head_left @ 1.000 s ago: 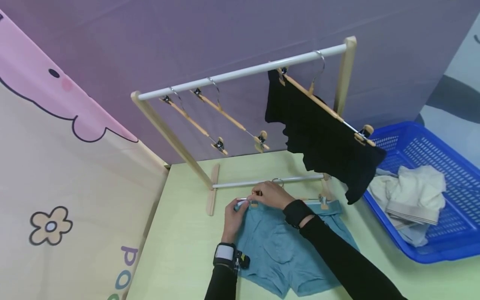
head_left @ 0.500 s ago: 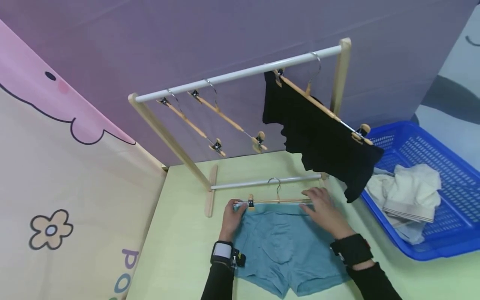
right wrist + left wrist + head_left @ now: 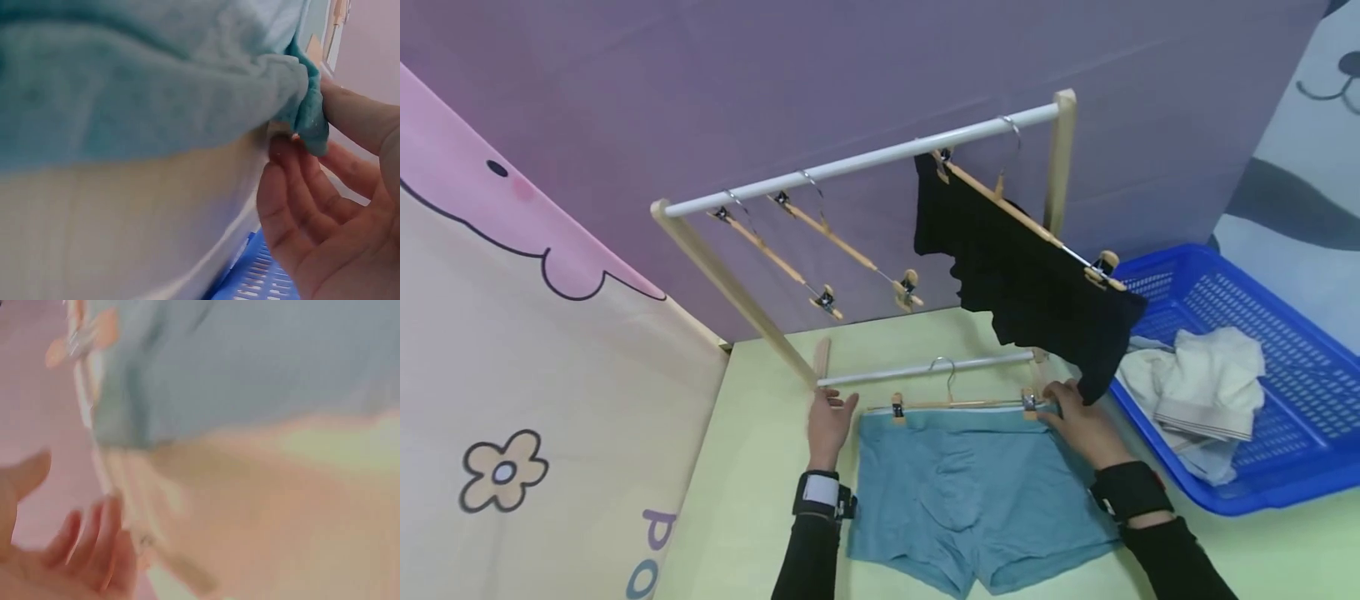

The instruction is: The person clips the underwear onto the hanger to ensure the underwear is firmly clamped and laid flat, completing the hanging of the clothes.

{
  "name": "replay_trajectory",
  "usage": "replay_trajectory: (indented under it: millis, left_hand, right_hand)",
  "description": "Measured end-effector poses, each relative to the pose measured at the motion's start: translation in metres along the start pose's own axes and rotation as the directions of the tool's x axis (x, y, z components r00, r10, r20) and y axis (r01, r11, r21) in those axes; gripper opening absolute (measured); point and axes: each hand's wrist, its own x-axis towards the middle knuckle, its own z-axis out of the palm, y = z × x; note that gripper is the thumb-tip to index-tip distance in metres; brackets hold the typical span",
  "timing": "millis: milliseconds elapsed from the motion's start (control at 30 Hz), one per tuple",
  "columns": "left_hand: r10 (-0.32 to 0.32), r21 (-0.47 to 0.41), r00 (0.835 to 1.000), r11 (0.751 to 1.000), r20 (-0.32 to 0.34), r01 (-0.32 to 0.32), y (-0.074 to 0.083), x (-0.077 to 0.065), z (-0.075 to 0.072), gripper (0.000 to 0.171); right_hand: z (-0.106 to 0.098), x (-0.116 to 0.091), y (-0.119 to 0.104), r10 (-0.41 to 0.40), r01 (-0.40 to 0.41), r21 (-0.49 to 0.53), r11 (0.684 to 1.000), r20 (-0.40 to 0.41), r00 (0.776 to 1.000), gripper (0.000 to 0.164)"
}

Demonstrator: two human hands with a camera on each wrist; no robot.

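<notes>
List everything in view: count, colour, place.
Table: one, pale green, below
Clothes rack: one, white rails, wooden posts, on table
Boxer briefs: one, teal, flat on table
Clip hangers: four, wooden; three on upper rail, one at teal waistband
Black garment: one, black, rightmost hung hanger
Basket: one, blue, right
Laundry: count unclear, white and grey, inside basket
Backdrop: one, purple, behind rack
Printed panels: two, pink-white left, grey-white right
Wristbands: two, black, both wrists
Sleeves: two, black, both arms
Left hand: one, bare, beside briefs
Right hand: one, bare, pinching right waistband corner
</notes>
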Motion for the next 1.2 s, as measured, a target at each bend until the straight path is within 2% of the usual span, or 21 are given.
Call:
replay_trajectory:
  millis: [67,167,267,367,500,700,900,1033,1200]
  left_hand:
    - [0.003,-0.022,0.994,1.000,-0.110,-0.005,0.004,0.010,-0.015,0.044]
    - [0.031,-0.057,0.967,0.997,-0.255,-0.047,0.016,0.026,-0.037,0.052]
    - [0.062,-0.096,0.946,0.991,-0.318,-0.097,0.031,0.044,-0.055,0.065]
    - [0.077,-0.149,0.947,0.980,-0.313,-0.129,0.047,0.060,-0.069,0.072]
    - [0.073,-0.195,0.953,0.972,-0.294,-0.134,0.062,0.076,-0.082,0.070]
    - [0.056,-0.220,0.951,0.967,-0.306,-0.127,0.070,0.084,-0.087,0.051]
    - [0.026,-0.254,0.970,0.963,-0.242,-0.089,0.069,0.087,-0.087,0.044]
    - [0.042,-0.231,0.977,0.969,-0.211,-0.092,0.067,0.088,-0.088,0.044]
    - [0.064,-0.208,0.974,0.972,-0.216,-0.109,0.067,0.089,-0.089,0.041]
  right_hand:
    - [0.000,0.001,0.000,0.022,-0.023,0.013,1.000,0.038,0.999,0.023]
    - [-0.001,0.004,0.000,0.044,-0.048,0.033,0.998,0.107,0.993,0.023]
    - [-0.001,0.005,0.000,0.055,-0.064,0.058,0.996,0.149,0.987,0.023]
    - [-0.002,0.006,-0.002,0.065,-0.082,0.103,0.991,0.164,0.984,0.029]
    - [0.007,0.006,-0.002,0.095,-0.110,0.108,0.988,0.133,0.987,0.038]
    - [0.021,0.007,-0.006,0.137,-0.137,-0.010,0.991,0.041,0.990,0.031]
    - [0.021,0.008,-0.008,0.156,-0.155,-0.021,0.988,0.044,0.987,0.029]
    - [0.018,0.005,-0.011,0.148,-0.150,0.035,0.988,0.062,0.987,0.031]
    - [0.013,0.000,-0.016,0.131,-0.150,0.202,0.968,0.106,0.986,0.033]
